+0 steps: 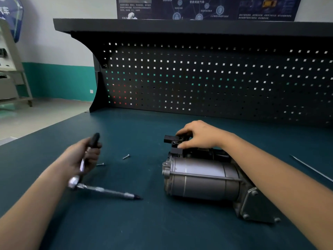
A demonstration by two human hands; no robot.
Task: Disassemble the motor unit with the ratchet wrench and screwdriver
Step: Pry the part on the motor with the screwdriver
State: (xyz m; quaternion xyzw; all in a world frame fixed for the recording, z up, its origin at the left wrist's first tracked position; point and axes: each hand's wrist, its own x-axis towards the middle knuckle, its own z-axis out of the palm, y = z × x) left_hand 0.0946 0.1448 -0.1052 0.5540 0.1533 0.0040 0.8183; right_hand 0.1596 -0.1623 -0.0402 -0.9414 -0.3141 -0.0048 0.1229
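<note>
Benchtop (pixel 144 222): blurred left hand (pixel 84 156) grips ratchet wrench (pixel 81 185); right hand (pixel 200 136) pinches half-hidden bracket (pixel 173 140).

I see a dark teal bench top (pixel 135 127) backed by a black perforated metal panel (pixel 198 78) under a black shelf (pixel 162 25); far left, a white wall with a teal band (pixel 59 51) meets pale floor (pixel 36 114).

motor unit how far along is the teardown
Done: the far screw and near screw lie loose on the mat. In hand: the left hand holds the ratchet wrench clear while the right hand grips the black block atop the motor unit. Left: the end plate keeps its bolts.
</note>
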